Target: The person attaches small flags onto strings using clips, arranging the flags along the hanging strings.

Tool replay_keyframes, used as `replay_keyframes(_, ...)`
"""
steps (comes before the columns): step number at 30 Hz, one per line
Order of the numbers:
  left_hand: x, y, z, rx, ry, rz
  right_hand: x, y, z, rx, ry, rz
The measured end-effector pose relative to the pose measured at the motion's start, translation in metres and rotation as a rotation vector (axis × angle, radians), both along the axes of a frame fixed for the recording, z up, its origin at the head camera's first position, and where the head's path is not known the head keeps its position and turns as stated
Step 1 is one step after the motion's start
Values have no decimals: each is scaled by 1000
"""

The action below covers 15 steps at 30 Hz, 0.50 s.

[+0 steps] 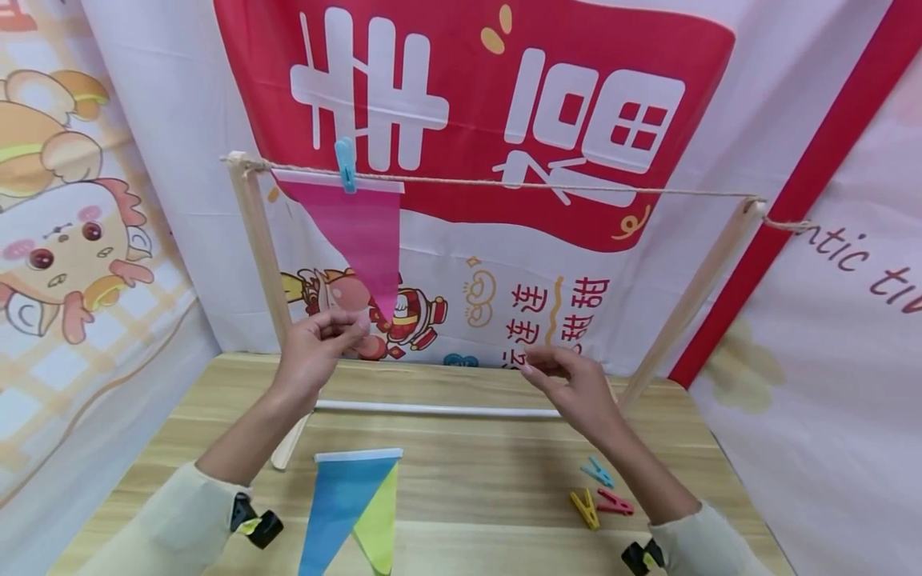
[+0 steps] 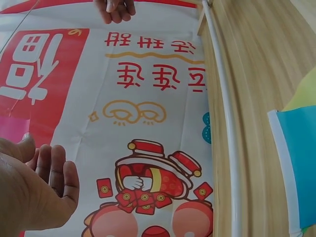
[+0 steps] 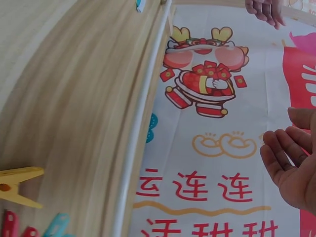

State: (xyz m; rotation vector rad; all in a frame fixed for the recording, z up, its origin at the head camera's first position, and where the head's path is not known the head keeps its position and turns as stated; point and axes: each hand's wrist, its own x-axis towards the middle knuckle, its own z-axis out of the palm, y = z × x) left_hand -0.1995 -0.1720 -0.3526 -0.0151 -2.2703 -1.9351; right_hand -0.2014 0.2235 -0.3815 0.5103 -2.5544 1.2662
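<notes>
A pink pennant (image 1: 367, 232) hangs from the twine (image 1: 504, 182), held near its top edge by a light-blue clothespin (image 1: 346, 166). My left hand (image 1: 320, 344) is beside the pennant's lower tip, its fingers loosely bent and nothing seen between them; the left wrist view shows the same bare hand (image 2: 42, 187). On the other side, my right hand (image 1: 572, 388) hovers below the twine, loosely curled and holding nothing. Blue (image 1: 342, 500) and yellow-green (image 1: 378, 520) pennants lie overlapping on the table. Yellow (image 1: 585, 509), red (image 1: 615, 502) and blue (image 1: 598, 472) clothespins lie near my right forearm.
Two wooden posts, left (image 1: 261, 240) and right (image 1: 691, 308), hold up the twine. A white rod (image 1: 439, 410) runs low between them above the wooden table (image 1: 475, 488). Printed cloth (image 1: 446, 248) covers the wall behind, and more printed cloth hangs at both sides.
</notes>
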Motion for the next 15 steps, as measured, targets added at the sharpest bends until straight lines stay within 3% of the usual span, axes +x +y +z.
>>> replay_keyframes(15,3,1,-24,-60,-64,-44,9,21,-25,-6,-42,-52)
